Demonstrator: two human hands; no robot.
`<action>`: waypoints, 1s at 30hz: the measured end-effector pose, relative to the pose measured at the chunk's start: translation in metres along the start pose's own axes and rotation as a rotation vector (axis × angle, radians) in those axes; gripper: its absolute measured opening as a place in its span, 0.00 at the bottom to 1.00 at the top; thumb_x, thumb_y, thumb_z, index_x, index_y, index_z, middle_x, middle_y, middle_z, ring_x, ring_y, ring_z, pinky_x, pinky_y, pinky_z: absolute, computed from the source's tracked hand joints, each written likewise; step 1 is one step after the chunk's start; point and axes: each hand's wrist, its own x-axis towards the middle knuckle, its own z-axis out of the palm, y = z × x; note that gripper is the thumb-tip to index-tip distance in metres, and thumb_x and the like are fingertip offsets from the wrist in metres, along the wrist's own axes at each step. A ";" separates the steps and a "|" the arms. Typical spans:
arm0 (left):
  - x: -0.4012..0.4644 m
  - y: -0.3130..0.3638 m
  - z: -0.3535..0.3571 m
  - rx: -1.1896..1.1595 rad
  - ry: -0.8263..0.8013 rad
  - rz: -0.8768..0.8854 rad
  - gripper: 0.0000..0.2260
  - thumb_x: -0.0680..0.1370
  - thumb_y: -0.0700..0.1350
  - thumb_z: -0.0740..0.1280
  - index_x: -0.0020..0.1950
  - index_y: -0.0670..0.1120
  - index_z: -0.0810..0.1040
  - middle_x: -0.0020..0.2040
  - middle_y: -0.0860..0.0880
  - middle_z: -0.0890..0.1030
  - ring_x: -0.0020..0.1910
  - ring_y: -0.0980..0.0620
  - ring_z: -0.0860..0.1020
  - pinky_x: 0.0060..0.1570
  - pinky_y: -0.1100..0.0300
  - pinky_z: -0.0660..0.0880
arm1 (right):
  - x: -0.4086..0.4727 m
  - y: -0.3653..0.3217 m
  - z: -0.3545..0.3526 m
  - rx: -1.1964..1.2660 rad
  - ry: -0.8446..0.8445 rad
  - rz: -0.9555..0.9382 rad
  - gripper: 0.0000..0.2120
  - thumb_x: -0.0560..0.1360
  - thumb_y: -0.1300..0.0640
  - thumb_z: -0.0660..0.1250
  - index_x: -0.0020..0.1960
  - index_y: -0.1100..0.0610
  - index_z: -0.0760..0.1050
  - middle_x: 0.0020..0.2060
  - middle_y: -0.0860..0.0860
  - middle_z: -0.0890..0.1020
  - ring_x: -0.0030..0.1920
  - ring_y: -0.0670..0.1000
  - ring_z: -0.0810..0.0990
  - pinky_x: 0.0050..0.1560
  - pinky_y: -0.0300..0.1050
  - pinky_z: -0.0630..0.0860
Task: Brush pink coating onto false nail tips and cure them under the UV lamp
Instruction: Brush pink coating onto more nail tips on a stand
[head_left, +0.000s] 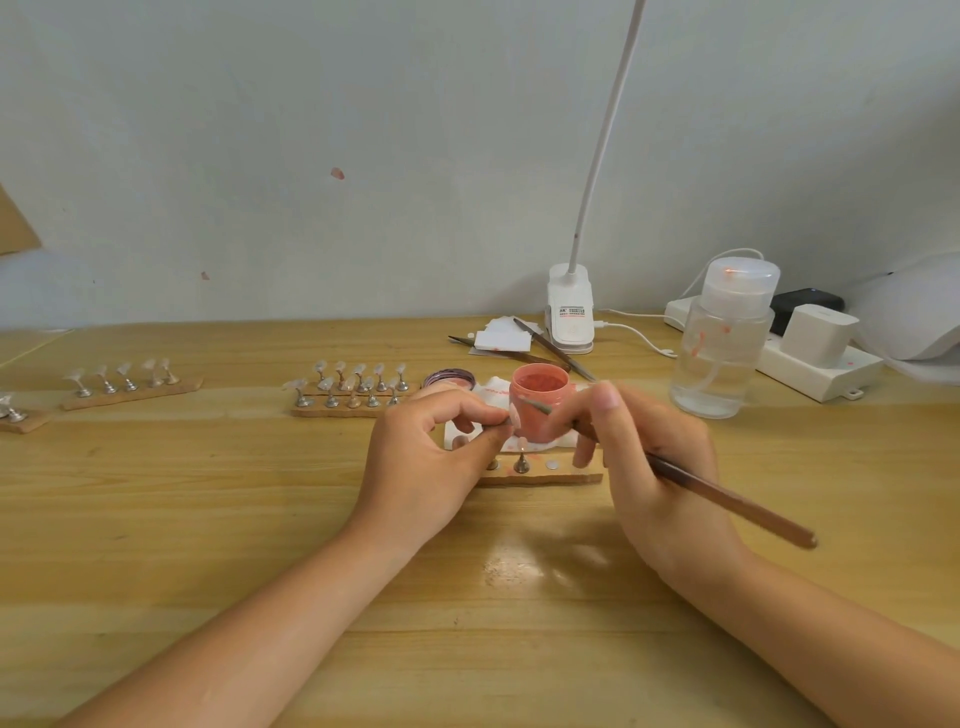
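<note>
— Where's the nail tip?
— Pinched in my left hand fingers, before the pink jar.
— Your right hand?
— Its fingers grip the brush, bristles at the tip.

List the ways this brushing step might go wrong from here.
1. The open pink jar stands right behind both hands; a knock from the right hand or brush might tip it.
2. The left hand pinches the nail tip by its edge, so wet coating may smear onto fingers.
</note>
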 end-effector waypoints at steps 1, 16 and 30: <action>0.000 0.000 0.000 0.000 -0.001 0.001 0.13 0.67 0.34 0.74 0.34 0.53 0.79 0.34 0.52 0.79 0.35 0.61 0.73 0.39 0.76 0.65 | 0.000 0.001 0.000 -0.026 -0.018 -0.006 0.21 0.77 0.48 0.52 0.36 0.57 0.77 0.32 0.48 0.81 0.33 0.43 0.77 0.35 0.36 0.71; 0.000 -0.001 0.000 0.030 0.018 -0.005 0.14 0.68 0.34 0.73 0.34 0.54 0.78 0.35 0.58 0.79 0.37 0.64 0.74 0.40 0.78 0.65 | -0.005 0.001 -0.002 0.033 -0.011 0.023 0.23 0.76 0.46 0.52 0.32 0.54 0.78 0.27 0.50 0.80 0.30 0.46 0.78 0.33 0.39 0.73; -0.001 0.001 -0.001 0.007 -0.032 0.052 0.09 0.70 0.35 0.71 0.44 0.49 0.82 0.41 0.58 0.80 0.46 0.61 0.77 0.48 0.76 0.66 | -0.003 0.000 -0.002 0.080 0.079 -0.036 0.20 0.77 0.52 0.51 0.34 0.55 0.76 0.29 0.44 0.79 0.35 0.38 0.78 0.34 0.26 0.67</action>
